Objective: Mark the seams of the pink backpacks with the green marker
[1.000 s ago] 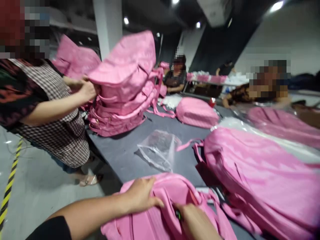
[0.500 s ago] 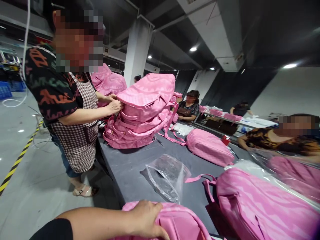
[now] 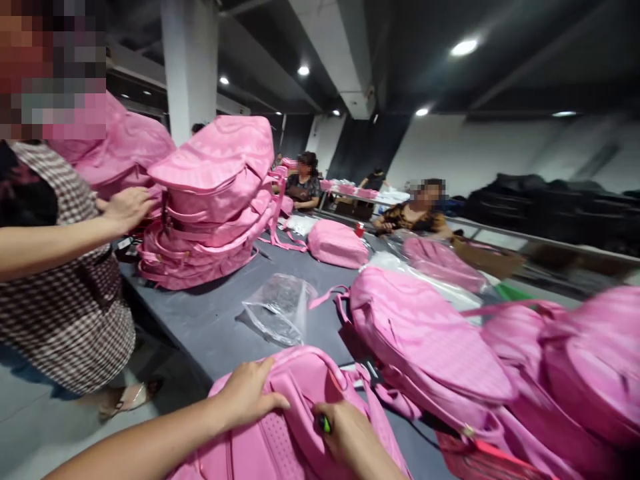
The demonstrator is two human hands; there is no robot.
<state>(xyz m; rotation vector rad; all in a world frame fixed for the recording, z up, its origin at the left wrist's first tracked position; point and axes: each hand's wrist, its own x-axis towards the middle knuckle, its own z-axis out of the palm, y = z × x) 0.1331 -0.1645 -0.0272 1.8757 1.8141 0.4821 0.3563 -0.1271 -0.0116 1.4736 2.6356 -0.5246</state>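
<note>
A pink backpack [image 3: 300, 427] lies right in front of me, its padded back panel and straps showing. My left hand [image 3: 250, 393] grips its upper left edge, thumb on the panel and fingers over the far side. Closed on a small black-and-green tool [image 3: 324, 423], my right hand [image 3: 353, 433] is over the backpack's right part, close to a strap. Most of the tool is hidden in the fist, so its exact kind does not show.
A crumpled clear plastic bag [image 3: 280, 307] lies on the grey table [image 3: 200, 327]. More pink backpacks [image 3: 425, 333] crowd the right side. At the left, a co-worker in a checked apron [image 3: 65, 267] touches a tall backpack stack [image 3: 215, 193]. Other people sit farther back.
My view has swung right, and more of the near backpack shows. My right hand with the tool has come into view. The co-worker's hand has shifted on the stack.
</note>
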